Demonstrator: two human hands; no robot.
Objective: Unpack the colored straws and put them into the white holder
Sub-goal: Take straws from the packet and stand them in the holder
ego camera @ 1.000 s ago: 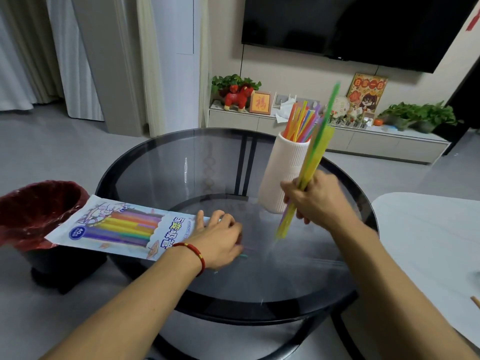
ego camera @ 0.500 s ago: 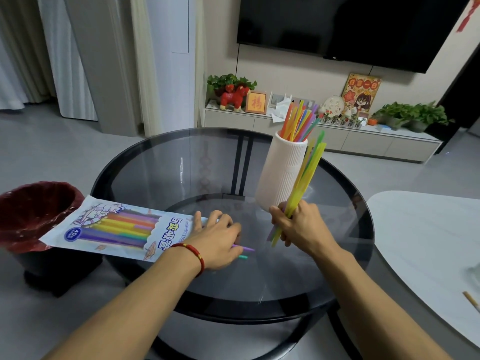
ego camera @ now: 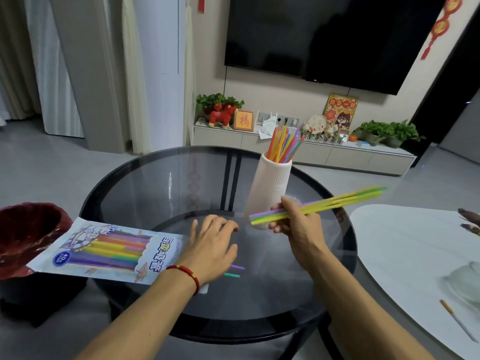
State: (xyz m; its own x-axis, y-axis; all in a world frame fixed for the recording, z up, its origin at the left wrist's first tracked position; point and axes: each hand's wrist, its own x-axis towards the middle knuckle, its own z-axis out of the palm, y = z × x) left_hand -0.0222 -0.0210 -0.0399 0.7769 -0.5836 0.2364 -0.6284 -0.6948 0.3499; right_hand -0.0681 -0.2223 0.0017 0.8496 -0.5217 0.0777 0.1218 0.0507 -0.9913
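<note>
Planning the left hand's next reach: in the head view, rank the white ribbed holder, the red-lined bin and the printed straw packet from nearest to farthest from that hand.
1. Printed straw packet: under and beside the left hand, touching it.
2. White ribbed holder: upright, beyond the hand to its right.
3. Red-lined bin: off the glass table's left edge, past the packet.

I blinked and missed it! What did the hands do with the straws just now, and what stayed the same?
The right hand tipped its bunch of straws from nearly upright to almost flat, tips pointing right, and did not let go. The left hand stayed pressed on the straw packet, and the white holder kept its straws.
</note>
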